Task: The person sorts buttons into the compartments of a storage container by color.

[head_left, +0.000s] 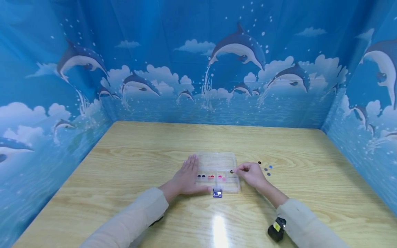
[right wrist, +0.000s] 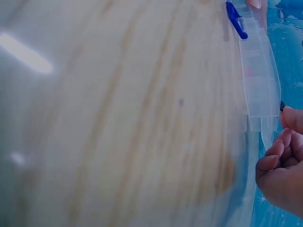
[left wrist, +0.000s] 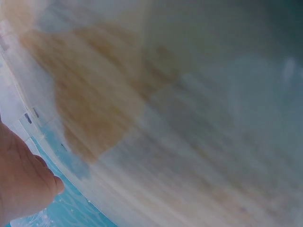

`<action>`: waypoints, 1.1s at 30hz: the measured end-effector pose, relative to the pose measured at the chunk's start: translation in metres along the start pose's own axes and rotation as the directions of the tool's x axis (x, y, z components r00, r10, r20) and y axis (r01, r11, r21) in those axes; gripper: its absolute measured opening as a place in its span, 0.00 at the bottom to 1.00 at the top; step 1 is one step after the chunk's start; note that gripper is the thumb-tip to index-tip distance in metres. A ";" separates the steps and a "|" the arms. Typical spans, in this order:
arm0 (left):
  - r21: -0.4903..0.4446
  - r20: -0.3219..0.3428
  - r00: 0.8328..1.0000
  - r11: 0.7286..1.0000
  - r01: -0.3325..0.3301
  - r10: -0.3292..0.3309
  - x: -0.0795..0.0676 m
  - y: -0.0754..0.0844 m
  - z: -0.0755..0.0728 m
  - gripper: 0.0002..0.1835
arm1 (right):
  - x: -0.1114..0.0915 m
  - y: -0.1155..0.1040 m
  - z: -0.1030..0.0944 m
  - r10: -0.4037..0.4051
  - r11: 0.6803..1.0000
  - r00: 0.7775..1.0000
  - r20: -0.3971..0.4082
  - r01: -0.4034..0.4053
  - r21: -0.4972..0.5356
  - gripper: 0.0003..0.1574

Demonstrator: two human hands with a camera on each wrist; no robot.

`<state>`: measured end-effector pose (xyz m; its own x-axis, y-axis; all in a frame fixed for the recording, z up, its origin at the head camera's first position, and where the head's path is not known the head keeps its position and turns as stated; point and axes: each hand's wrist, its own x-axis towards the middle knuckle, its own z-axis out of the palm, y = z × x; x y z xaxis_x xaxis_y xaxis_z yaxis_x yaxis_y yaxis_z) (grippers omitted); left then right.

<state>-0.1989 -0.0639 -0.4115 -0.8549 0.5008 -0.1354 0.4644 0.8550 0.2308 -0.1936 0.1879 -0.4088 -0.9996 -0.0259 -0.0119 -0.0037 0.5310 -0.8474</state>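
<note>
A clear plastic compartment box (head_left: 231, 187) lies on the table with its lid (head_left: 217, 158) raised toward the back. Inside it are small dark buttons (head_left: 201, 176), red ones (head_left: 211, 176) and pink ones (head_left: 220, 177), in separate compartments. My left hand (head_left: 186, 179) rests along the box's left side, fingers straight and thumb at the front edge beside the blue latch (head_left: 217, 193). Between thumb and forefinger, my right hand (head_left: 252, 175) pinches a small black button (head_left: 231, 171) above the box's right part. The right wrist view shows this hand (right wrist: 284, 165) with its other fingers curled.
Right of the box, several loose buttons lie on the wooden table (head_left: 149, 148): a black one (head_left: 259, 162), a blue one (head_left: 271, 166) and greyish ones (head_left: 268, 174). A blue dolphin-print curtain (head_left: 186, 69) surrounds the table's back and sides.
</note>
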 end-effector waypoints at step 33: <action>0.004 0.009 1.000 1.000 0.000 0.000 0.001 0.000 -0.001 0.63 | 0.000 0.001 -0.001 -0.013 0.999 0.999 0.049 0.014 -0.035 0.06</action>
<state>-0.2002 -0.0629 -0.4107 -0.8528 0.5021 -0.1436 0.4654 0.8554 0.2273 -0.1941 0.1892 -0.4088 -0.9969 -0.0740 -0.0272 -0.0189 0.5598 -0.8284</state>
